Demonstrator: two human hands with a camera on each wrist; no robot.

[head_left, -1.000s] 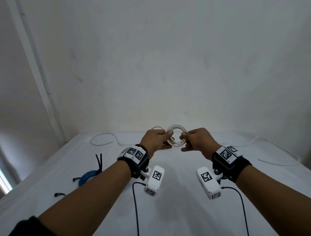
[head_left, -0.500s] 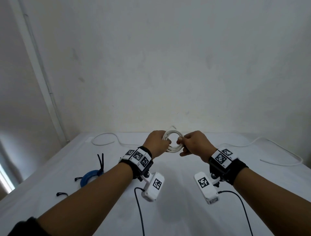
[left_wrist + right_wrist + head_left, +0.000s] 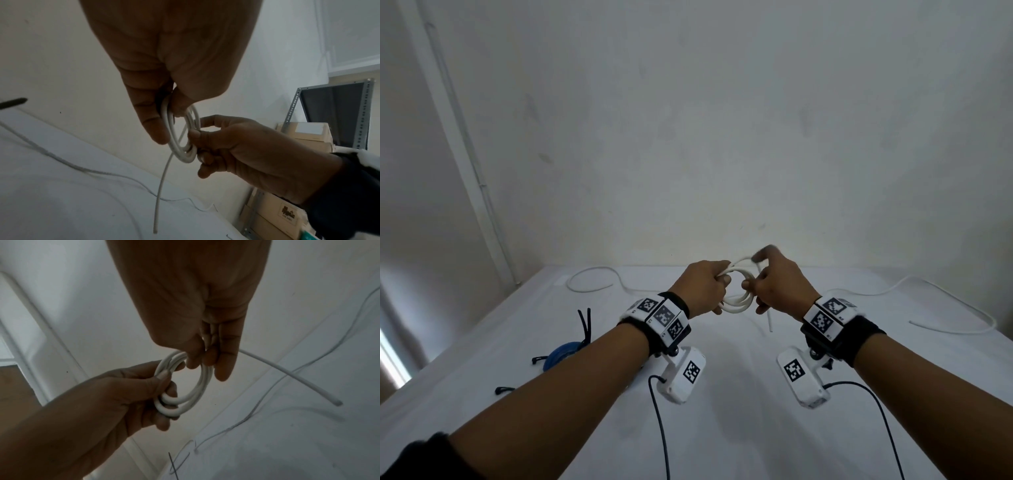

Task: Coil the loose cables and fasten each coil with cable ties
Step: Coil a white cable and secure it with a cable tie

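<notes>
A small coil of white cable (image 3: 736, 303) hangs in the air above the white table (image 3: 722, 428), between both hands. My left hand (image 3: 717, 286) grips its left side, thumb and fingers curled round the strands (image 3: 167, 120). My right hand (image 3: 758, 286) pinches the coil's right side (image 3: 205, 369), with its index finger raised and blurred in the head view. A short free end (image 3: 768, 320) of the cable dangles below the right hand (image 3: 162, 186). In the right wrist view that end (image 3: 287, 374) sticks out to the right.
On the table's left lies a blue cable coil (image 3: 560, 354) with black cable ties (image 3: 585, 325) on it, and another black tie (image 3: 505, 390) nearer me. Loose white cables lie at the back left (image 3: 592, 277) and along the right edge (image 3: 945, 308). Shelving with boxes (image 3: 304, 133) stands beyond.
The right hand has brought more cable onto the coil and raised its index finger. A short tail now hangs free. Both hands and the coil sit slightly lower in view.
</notes>
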